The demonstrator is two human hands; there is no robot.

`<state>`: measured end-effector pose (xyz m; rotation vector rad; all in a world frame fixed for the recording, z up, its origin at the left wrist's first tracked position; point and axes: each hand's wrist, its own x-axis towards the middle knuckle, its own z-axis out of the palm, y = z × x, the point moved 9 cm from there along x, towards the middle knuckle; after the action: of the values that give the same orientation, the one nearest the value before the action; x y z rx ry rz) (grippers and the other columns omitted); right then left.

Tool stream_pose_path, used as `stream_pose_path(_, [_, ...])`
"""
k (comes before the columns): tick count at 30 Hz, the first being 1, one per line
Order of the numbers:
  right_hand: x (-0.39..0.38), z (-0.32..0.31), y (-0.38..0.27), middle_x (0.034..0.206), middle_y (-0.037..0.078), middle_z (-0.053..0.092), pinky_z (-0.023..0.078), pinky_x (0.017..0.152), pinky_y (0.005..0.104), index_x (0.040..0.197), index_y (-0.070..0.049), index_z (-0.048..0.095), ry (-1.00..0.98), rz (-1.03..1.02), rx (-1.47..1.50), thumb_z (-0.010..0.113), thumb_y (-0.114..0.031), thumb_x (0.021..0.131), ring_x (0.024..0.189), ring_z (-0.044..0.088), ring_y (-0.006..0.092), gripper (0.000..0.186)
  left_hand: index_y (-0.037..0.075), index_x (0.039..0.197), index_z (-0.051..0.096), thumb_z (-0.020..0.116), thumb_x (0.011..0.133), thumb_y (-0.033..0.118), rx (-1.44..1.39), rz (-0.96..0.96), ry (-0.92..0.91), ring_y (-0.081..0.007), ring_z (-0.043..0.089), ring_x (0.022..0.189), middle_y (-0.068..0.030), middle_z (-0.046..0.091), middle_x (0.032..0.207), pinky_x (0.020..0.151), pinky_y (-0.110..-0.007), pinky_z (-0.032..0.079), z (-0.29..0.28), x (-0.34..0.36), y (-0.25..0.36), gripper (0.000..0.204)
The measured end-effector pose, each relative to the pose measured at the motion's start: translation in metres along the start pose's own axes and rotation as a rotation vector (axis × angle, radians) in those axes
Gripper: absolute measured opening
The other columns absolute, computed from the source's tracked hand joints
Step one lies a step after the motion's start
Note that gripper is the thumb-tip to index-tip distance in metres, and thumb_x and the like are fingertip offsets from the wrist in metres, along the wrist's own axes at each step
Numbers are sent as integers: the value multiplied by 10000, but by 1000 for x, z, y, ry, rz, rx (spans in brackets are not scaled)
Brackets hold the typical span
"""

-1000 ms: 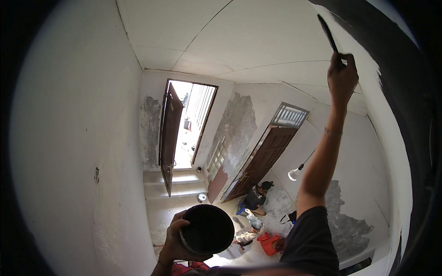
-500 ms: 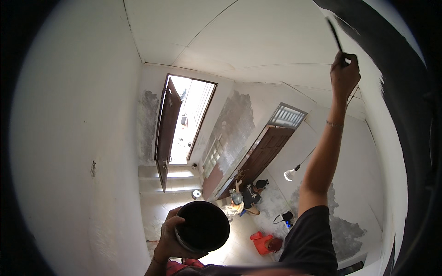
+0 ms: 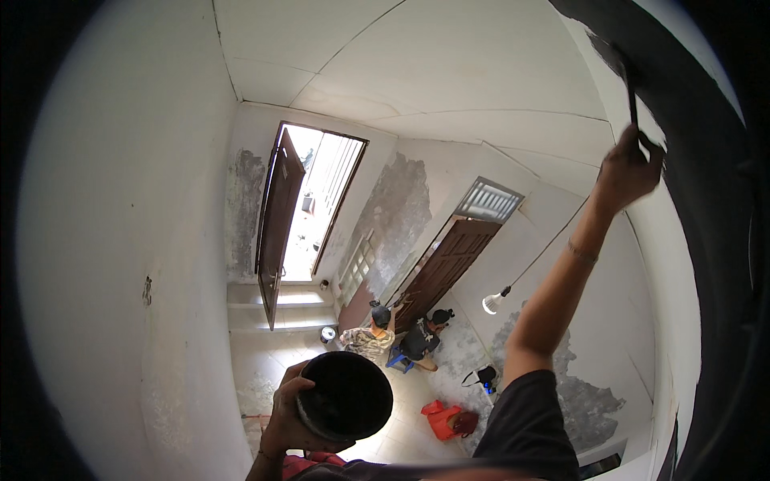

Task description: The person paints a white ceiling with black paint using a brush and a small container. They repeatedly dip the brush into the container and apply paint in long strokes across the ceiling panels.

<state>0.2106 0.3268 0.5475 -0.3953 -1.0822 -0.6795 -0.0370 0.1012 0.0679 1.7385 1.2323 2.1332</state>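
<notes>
A round dark paint tub (image 3: 307, 410) is in my left hand (image 3: 282, 413), low in the middle. My fingers wrap its side, with the thumb over the rim; its inside looks black, and I cannot make out how full it is. High at the right, my right hand (image 3: 630, 172) grips the handle of a slim dark paintbrush (image 3: 632, 103), arm stretched up. The brush's far end lies against the edge of a wide black painted band (image 3: 698, 104), where it blends into the dark paint. The band's inner edge is ragged against the white surface.
A white light bulb (image 3: 492, 304) hangs from a cord left of my right arm. Below, two people (image 3: 419, 341) are by a brown door (image 3: 449, 264). Another brown door (image 3: 281, 216) stands ajar. A red bag (image 3: 437, 420) and a small pot (image 3: 328, 334) are on the floor.
My right hand has moved right and down, bringing the brush from the white surface onto the black band. The tub stays in my left hand. One person below has straightened up.
</notes>
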Motion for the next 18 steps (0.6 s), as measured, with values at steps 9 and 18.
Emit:
stream_pose_path(9, [-102, 4, -32, 686, 30, 547, 483, 418, 234, 1004, -13, 406, 405, -109, 160, 523, -262, 1123, 470, 582, 119, 299, 220, 1413, 408, 1095, 431, 385, 22, -54, 21, -445, 591, 1309, -274, 553, 1433, 1084, -516, 503, -3, -8, -6, 1210])
stream_pose_path(18, [-73, 169, -39, 658, 144, 499, 445, 527, 332, 915, 3, 379, 297, 16, 219, 525, -78, 1081, 511, 533, 291, 236, 218, 1413, 416, 1100, 433, 354, 88, -86, 99, -423, 593, 1303, -266, 548, 1417, 1082, -522, 500, -22, -15, -10, 1203])
